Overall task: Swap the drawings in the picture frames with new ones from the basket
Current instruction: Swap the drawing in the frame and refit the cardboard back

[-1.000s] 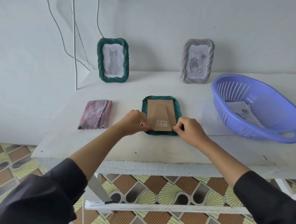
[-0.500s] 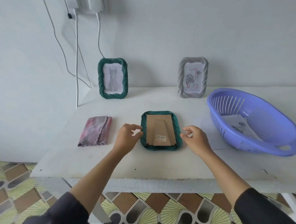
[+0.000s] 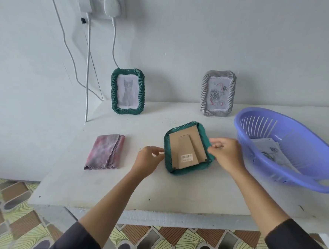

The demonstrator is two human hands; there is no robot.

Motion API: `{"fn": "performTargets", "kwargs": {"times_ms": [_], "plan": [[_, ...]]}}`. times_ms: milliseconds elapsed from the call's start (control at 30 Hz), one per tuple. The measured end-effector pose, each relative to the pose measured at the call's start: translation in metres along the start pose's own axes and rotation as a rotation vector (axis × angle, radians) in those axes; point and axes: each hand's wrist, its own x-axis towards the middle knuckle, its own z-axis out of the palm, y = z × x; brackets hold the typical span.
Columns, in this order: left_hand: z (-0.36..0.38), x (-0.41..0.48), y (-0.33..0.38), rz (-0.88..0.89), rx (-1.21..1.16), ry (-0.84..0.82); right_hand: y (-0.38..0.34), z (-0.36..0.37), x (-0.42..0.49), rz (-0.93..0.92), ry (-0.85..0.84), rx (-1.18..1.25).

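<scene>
Touching right fingers (image 3: 213, 145), frame (image 3: 187, 150) lies beside left fingers (image 3: 158, 150).

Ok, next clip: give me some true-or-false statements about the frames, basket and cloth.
1. The face-down green frame shows its cardboard back. True.
2. The cat drawing sits in the grey frame. False: the grey frame holds a rose drawing; the cat drawing is in the upright green frame.
3. The purple basket is empty. False: the purple basket holds paper drawings.
4. The folded cloth lies left of the face-down green frame. True.
</scene>
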Motion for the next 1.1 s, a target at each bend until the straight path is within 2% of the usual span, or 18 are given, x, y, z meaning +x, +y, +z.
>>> {"fn": "performTargets", "kwargs": {"times_ms": [100, 200, 367, 533, 733, 900, 1000, 1100], "plan": [[0.001, 0.005, 0.007, -0.009, -0.096, 0.023, -0.016, -0.014, 0.007, -0.093, 0.051, -0.015], [0.005, 0.009, 0.015, 0.006, -0.123, 0.013, -0.02, -0.016, 0.01, -0.108, 0.029, -0.048], [0.011, 0.022, 0.019, 0.004, -0.043, 0.055, -0.007, -0.009, 0.01, 0.002, -0.061, -0.075], [0.015, 0.047, 0.015, 0.032, 0.124, 0.056, 0.007, 0.006, 0.011, 0.157, -0.247, -0.187], [0.017, 0.066, 0.013, 0.096, 0.263, 0.005, 0.013, 0.016, 0.017, 0.217, -0.345, -0.282], [0.019, 0.075, 0.013, 0.103, 0.287, 0.0, 0.0, 0.024, 0.04, 0.149, -0.265, -0.379], [0.017, 0.079, 0.013, 0.11, 0.281, -0.017, -0.005, 0.04, 0.059, 0.026, -0.235, -0.341], [0.015, 0.084, 0.013, 0.11, 0.26, -0.03, -0.001, 0.055, 0.072, 0.008, -0.229, -0.313]]}}
